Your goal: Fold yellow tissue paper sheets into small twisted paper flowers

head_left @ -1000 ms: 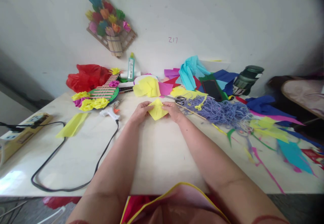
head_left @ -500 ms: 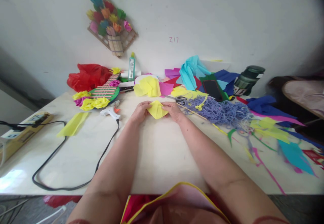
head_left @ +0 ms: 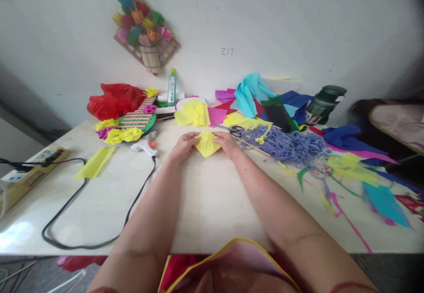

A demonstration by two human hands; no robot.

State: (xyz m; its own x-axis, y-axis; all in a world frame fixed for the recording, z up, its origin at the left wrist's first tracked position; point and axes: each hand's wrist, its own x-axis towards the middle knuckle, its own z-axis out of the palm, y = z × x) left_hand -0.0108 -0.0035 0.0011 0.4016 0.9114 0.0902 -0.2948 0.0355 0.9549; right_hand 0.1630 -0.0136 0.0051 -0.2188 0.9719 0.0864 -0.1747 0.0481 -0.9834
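Observation:
A small piece of yellow crepe paper [head_left: 207, 144] is held between my two hands near the middle of the white table. One of its corners points towards me, and a crease runs down its centre. My left hand [head_left: 184, 146] pinches the left edge between thumb and fingers. On the other side, my right hand [head_left: 228, 144] grips the right edge in the same way. Parts of the fingers are hidden behind the paper. Just beyond my right hand lie black-handled scissors [head_left: 236, 129] and a thin wooden stick [head_left: 252, 146].
A white glue gun [head_left: 145, 147] with a black cord lies left, near a power strip [head_left: 33, 171]. Tangled purple yarn [head_left: 288, 145] spreads right, among coloured paper scraps. Behind stand a green bottle [head_left: 172, 89], a phone [head_left: 278, 115] and a paper-flower ornament [head_left: 145, 30] on the wall.
The yellow paper has shifted very slightly to the right and looks a little more spread, its corner lower. Both hands keep hold of it; the rest is unchanged.

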